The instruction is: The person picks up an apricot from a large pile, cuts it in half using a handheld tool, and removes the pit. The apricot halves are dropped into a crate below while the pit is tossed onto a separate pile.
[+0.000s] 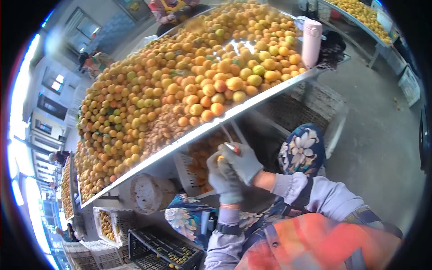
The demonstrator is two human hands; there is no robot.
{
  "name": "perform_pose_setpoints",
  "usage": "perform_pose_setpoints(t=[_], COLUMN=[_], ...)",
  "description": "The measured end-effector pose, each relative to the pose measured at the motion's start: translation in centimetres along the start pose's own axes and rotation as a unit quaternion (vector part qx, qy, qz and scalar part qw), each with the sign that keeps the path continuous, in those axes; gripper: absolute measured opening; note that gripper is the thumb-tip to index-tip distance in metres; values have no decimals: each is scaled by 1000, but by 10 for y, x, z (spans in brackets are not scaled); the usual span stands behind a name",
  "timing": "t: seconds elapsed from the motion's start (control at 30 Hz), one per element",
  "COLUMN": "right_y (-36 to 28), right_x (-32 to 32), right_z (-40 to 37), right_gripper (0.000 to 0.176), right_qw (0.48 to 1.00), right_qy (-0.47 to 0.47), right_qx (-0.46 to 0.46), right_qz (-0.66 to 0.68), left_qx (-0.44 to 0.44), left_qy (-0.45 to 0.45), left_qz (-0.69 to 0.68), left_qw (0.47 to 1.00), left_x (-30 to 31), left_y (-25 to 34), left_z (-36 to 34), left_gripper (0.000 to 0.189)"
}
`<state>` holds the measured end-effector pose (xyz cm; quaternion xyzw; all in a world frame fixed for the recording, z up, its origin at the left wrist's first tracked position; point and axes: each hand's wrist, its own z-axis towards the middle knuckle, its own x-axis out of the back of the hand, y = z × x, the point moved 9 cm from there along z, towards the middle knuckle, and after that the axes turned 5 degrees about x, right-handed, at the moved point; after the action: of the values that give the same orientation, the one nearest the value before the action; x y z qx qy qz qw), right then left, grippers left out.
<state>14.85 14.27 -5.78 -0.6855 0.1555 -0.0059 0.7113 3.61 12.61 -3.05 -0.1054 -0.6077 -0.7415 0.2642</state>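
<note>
My left hand point(224, 182), in a grey glove, is closed around an apricot point(220, 158), of which only a small yellow-orange part shows. Against it, my gloved right hand point(245, 163) is closed on a small tool with a red-orange handle point(232, 147); its working end cannot be made out. Both hands are together just below the table's metal edge point(198, 130), above my lap. Under them, a white crate point(183, 173) holds orange fruit pieces. Many whole apricots point(135, 101) cover the table, with a heap of brown pits point(163, 129) near its edge.
A pink bottle point(311, 44) stands at the table's right corner beside a dark bag point(331, 48). A white bucket point(148, 193), a black crate point(164, 249) and a white crate of fruit point(118, 225) are on the floor. Other people sit across the table.
</note>
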Motion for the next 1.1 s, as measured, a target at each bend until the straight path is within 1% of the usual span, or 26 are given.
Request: perform_pose_setpoints(t=[0.03,0.1,0.17,0.2,0.23,0.27,0.3,0.33,0.37,0.43,0.47,0.5,0.57,0.6,0.63,0.7,0.77,0.8,0.87,0.9,0.93,0.97,1.0,1.03,1.07,1.1], right_y=[-18,-8,-13,-21,-23,-32,-40,-38,-35,1,4,19,14,22,23,18,17,20,38,40,26,26,9,-14,-32,-43], right_x=[0,-2,-5,-5,-6,-10,-13,-13,-13,-9,-13,-13,-8,-6,-3,-5,-5,-6,-10,-18,-30,-33,-35,-41,-39,-42], right_z=[-1,4,9,8,9,6,1,2,5,13,16,10,0,1,2,1,-2,0,5,16,21,24,28,24,20,17], right_gripper=[22,39,39,39,39,38,38,37,37,34,35,33,33,33,33,33,31,33,34,32,30,30,32,33,31,31], right_qw=[999,997,984,975,975,963,946,944,944,990,994,991,961,959,959,963,960,965,969,985,983,982,970,937,941,941], right_qy=[5,18,-4,-2,-6,-22,-38,-37,-38,-71,-68,-72,-3,-36,-34,-55,-46,-56,-68,-122,-174,-174,-170,-163,-138,-141], right_qx=[32,29,51,74,77,134,190,197,197,35,9,-97,-207,-223,-226,-216,-230,-221,-218,-121,-20,-22,89,198,232,230], right_qz=[-41,-75,-168,-210,-209,-233,-258,-260,-262,-113,-80,54,183,173,169,150,153,125,96,17,-62,-62,-150,-236,-205,-206], left_qx=[-3,61,81,102,100,231,349,339,340,506,515,524,476,456,430,427,412,423,415,407,383,384,377,370,372,363], left_qy=[30,24,19,21,26,19,11,-9,-8,-111,-88,-98,-134,-165,-193,-190,-147,-139,-128,-121,-138,-136,-120,-103,-99,-115], left_qz=[-42,-102,-110,-148,-148,-337,-507,-485,-486,-414,-413,-456,-520,-560,-598,-602,-572,-548,-547,-545,-558,-558,-557,-556,-557,-564], left_qw=[999,993,990,984,984,913,788,806,805,748,746,713,697,672,648,648,693,709,715,723,723,723,730,737,736,733], left_x=[4,1,-5,-12,-10,-19,-38,-37,-31,-32,-31,-32,-31,-31,-29,-20,-8,-3,4,9,12,13,18,24,27,28], left_y=[0,-6,-25,-49,-43,-59,-68,-65,-65,-75,-72,-75,-65,-60,-54,-59,-63,-65,-64,-66,-65,-67,-70,-70,-74,-75], left_z=[2,1,1,2,5,1,-10,-6,-5,-30,-32,-34,-30,-29,-26,-31,-29,-32,-32,-33,-30,-31,-30,-29,-31,-32], left_gripper=[36,30,29,32,32,35,37,38,38,44,47,49,52,53,54,56,58,61,61,61,61,61,61,61,61,60])
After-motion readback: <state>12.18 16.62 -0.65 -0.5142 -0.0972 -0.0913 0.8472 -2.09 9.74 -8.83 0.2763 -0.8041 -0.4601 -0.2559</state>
